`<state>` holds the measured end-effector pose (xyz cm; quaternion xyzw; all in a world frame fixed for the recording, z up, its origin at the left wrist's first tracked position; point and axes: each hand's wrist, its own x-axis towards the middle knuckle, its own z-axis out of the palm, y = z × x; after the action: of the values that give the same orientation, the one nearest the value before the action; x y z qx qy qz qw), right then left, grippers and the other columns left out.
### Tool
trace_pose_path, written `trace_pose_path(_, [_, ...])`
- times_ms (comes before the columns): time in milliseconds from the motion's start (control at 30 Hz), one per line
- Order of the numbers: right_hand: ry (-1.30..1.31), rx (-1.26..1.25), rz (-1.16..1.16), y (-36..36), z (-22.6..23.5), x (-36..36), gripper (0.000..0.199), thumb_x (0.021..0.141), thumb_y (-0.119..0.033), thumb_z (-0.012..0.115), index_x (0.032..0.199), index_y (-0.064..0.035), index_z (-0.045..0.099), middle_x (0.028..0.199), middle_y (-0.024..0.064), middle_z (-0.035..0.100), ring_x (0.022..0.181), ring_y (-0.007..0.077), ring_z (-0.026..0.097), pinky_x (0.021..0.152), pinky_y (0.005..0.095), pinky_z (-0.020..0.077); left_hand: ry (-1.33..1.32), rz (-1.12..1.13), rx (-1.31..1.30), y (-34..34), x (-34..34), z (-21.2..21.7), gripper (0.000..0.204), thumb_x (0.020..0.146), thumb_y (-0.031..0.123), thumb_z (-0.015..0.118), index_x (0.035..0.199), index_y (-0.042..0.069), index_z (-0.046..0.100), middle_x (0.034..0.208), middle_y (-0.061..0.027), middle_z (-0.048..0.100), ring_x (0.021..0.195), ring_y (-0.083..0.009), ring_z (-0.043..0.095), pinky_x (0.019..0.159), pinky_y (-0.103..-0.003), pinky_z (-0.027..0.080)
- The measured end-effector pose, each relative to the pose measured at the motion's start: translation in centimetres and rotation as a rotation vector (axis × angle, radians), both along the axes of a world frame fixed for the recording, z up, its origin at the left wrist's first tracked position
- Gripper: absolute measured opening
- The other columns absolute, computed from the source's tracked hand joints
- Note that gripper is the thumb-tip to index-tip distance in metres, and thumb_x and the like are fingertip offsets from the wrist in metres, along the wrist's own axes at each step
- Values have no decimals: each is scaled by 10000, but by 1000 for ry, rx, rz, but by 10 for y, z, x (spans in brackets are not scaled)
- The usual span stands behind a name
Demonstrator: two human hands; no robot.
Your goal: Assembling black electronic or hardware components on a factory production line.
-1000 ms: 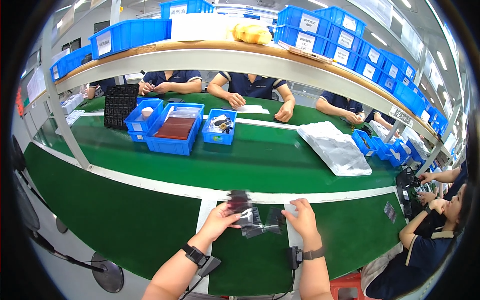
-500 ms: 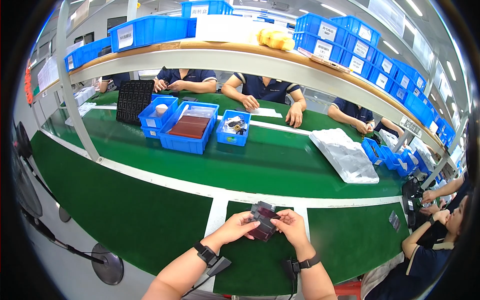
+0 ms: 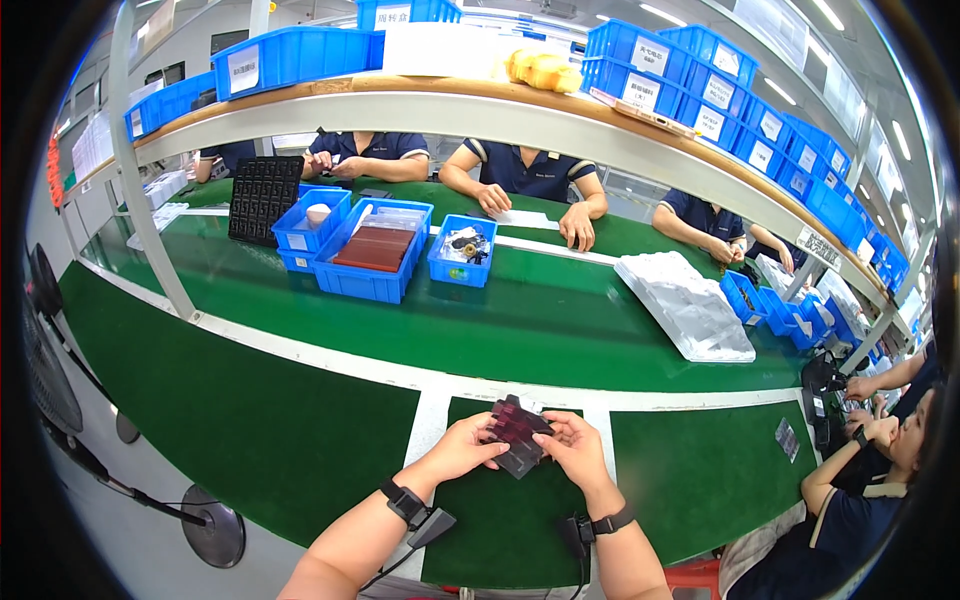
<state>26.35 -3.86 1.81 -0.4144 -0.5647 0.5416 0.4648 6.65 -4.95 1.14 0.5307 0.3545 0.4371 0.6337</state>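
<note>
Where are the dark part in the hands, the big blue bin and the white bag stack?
dark part (image 3: 517, 436), head view, on its middle between both hands
big blue bin (image 3: 360, 284), head view, on its front wall
white bag stack (image 3: 685, 305), head view, on the top bag

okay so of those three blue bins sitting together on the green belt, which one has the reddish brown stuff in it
The large middle bin, the biggest of the three, holds the reddish-brown sheets. The smaller left bin holds a pale round object; the small right bin holds dark and white small parts.
</note>
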Motion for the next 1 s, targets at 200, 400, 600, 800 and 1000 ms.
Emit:
trace_pose_path(200, [1,130,29,0,1,-1,447,727,23,655,1137,8,477,843,55,604,765,95,571,695,236,468,140,-121,18,-2,-5,1,286,789,4,588,1039,47,455,917,-40,572,808,-114,569,582,-234,501])
trace_pose_path(400, [29,-11,336,-6,14,9,319,741,23,644,1044,12,544,912,52,607,793,105,565,710,241,466,102,-316,18,2,-16,-1,227,768,1,617,951,60,498,818,-12,577,716,-74,564,522,-207,456])
trace_pose_path(600, [588,-200,30,-8,18,-9,164,808,-3,547,969,-31,565,931,67,615,830,141,596,746,286,488,-258,-254,208,3,-12,-13,713,760,285,665,1286,6,273,1235,-144,415,1153,-222,420,950,-362,359])
trace_pose_path(800, [668,-393,125,-19,6,-20,228,842,-50,507,1070,-41,512,1012,63,593,901,163,580,790,328,485,41,-116,89,-12,15,8,448,930,255,388,1303,19,308,1254,-78,426,1168,-166,377,985,-310,302])
trace_pose_path(1000, [185,-229,166,-18,7,-21,179,796,-54,609,965,-16,561,892,58,602,759,116,581,686,254,492,-324,-55,-98,-6,-8,14,352,910,213,437,1183,-6,471,1110,-103,561,1024,-178,531,913,-307,398])
